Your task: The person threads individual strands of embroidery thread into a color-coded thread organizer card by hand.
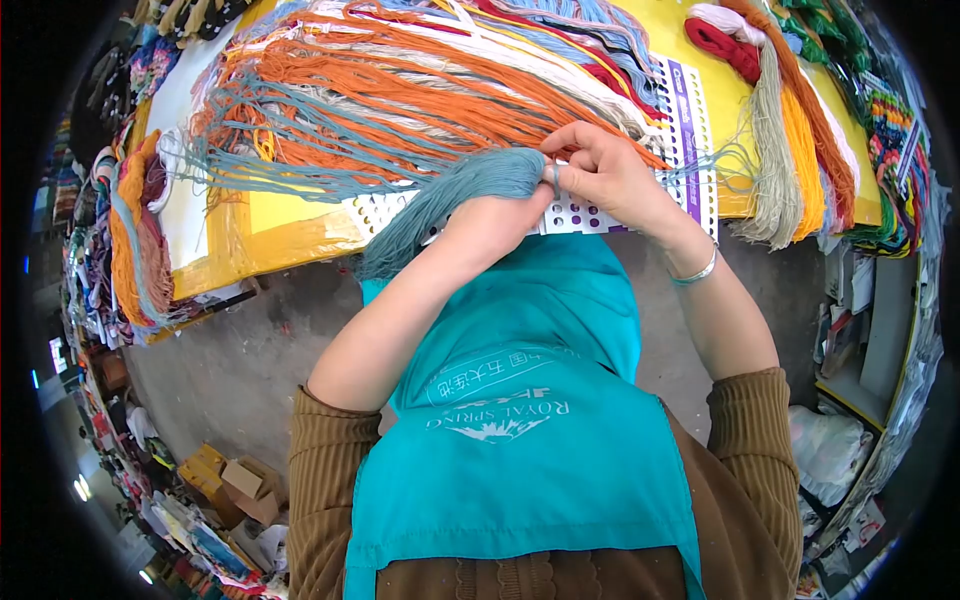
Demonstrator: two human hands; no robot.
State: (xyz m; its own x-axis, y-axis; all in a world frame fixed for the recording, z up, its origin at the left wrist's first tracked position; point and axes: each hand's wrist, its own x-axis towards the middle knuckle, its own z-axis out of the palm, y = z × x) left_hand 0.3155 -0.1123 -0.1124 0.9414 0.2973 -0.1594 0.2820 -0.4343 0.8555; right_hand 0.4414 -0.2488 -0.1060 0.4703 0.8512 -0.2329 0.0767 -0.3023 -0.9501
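Observation:
A thick bundle of grey-blue thread [455, 195] lies over the near edge of the table and hangs down at its left end. My left hand [500, 222] is closed around the bundle's right end from below. Close against it, my right hand [605, 175] pinches a strand of the same thread between thumb and finger. Under both hands is a white card with punched holes [700, 150] and a purple printed strip. Loose blue strands spread left over orange threads [350, 110].
The yellow table [260, 240] carries long rows of orange, white, red and blue threads. More skeins [790, 130] hang over its right edge, and an orange skein [130, 230] hangs at the left. Cardboard boxes [245, 485] stand on the floor at lower left.

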